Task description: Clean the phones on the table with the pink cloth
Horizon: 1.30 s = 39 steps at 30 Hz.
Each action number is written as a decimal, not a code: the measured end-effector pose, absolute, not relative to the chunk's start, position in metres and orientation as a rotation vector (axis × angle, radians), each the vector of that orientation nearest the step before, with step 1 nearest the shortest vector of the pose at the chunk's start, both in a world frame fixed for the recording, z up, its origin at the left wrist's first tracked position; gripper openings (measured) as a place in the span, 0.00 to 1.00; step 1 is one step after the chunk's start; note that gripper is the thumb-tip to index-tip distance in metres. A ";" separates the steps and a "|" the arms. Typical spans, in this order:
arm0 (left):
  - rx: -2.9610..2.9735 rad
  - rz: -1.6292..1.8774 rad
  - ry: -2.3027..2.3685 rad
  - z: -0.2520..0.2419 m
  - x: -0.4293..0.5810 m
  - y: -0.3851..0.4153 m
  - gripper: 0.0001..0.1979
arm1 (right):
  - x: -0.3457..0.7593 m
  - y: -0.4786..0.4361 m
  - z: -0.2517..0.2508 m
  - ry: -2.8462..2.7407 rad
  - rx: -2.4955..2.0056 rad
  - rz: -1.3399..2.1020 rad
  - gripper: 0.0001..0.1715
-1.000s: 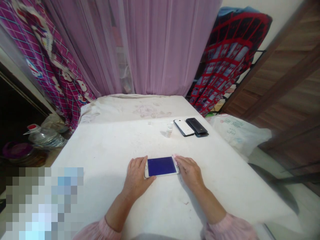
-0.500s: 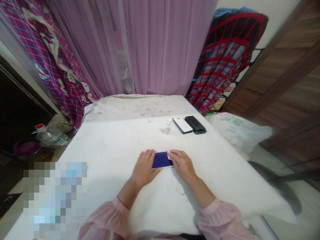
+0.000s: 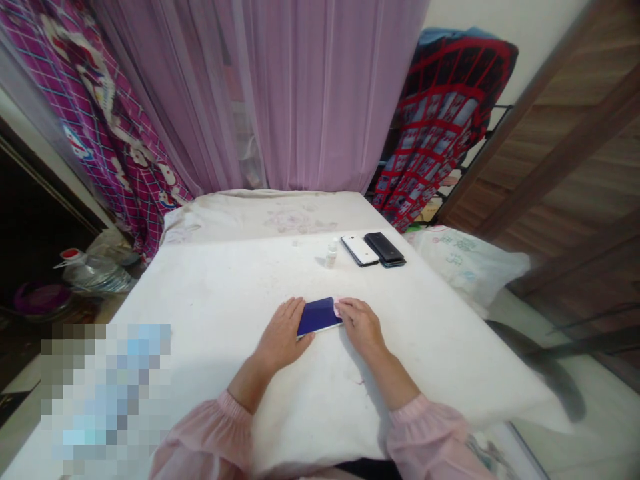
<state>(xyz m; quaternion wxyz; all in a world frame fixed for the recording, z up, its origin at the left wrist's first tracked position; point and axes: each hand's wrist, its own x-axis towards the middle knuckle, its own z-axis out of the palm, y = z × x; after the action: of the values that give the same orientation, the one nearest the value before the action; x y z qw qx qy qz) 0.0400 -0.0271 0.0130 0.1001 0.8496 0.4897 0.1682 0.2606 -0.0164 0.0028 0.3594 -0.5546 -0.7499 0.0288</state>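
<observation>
Currently, left hand [image 3: 283,337] and right hand [image 3: 361,327] lie flat and open, gripping nothing, at either end of the blue-screened smartphone [image 3: 319,316], forward of the small bottle [image 3: 331,254]; uneven pressure could skid it.

Dark blue phone screen [image 3: 319,316], sheer lilac curtain [image 3: 310,93], magenta checked cartoon-print cloth [image 3: 107,137], pink sleeves [image 3: 210,440]

Left hand [image 3: 283,337] and right hand [image 3: 362,327] palm-down, fingers angled inward

bright, even light | soft shadows by right hand [image 3: 363,327] | edges bowed (wide lens)
</observation>
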 end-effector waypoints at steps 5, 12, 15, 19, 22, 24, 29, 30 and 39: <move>2.513 0.582 1.481 0.005 0.016 -0.036 0.32 | 0.259 -0.025 0.005 -1.970 -1.449 0.041 0.15; 2.526 0.716 1.480 0.002 0.015 -0.040 0.30 | 0.253 -0.033 0.010 -1.739 -1.397 0.260 0.10; 2.535 0.707 1.484 0.002 0.015 -0.040 0.30 | 0.244 -0.031 0.017 -1.537 -1.337 0.445 0.08; 2.538 0.681 1.508 0.000 0.014 -0.042 0.29 | 0.234 -0.028 0.026 -1.510 -1.321 0.477 0.10; 2.539 0.676 1.512 0.000 0.014 -0.042 0.29 | 0.236 -0.028 0.028 -1.639 -1.401 0.382 0.09; 2.537 0.680 1.509 0.000 0.014 -0.042 0.29 | 0.237 -0.028 0.030 -1.708 -1.410 0.314 0.10; 2.531 0.675 1.510 -0.001 0.014 -0.043 0.30 | 0.217 -0.030 0.037 -2.082 -1.248 0.186 0.17; 2.534 0.669 1.511 -0.002 0.014 -0.043 0.31 | 0.211 -0.032 0.037 -2.176 -1.230 0.179 0.18; 2.500 0.648 1.545 -0.004 0.012 -0.043 0.31 | 0.232 -0.072 0.014 -2.386 -1.449 0.087 0.28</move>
<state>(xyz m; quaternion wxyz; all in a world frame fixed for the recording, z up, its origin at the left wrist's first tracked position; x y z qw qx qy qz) 0.0125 -0.0430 -0.0042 0.0661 0.8289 0.5122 0.2150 0.2324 -0.0721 0.0143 0.1736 -0.5110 -0.8413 0.0306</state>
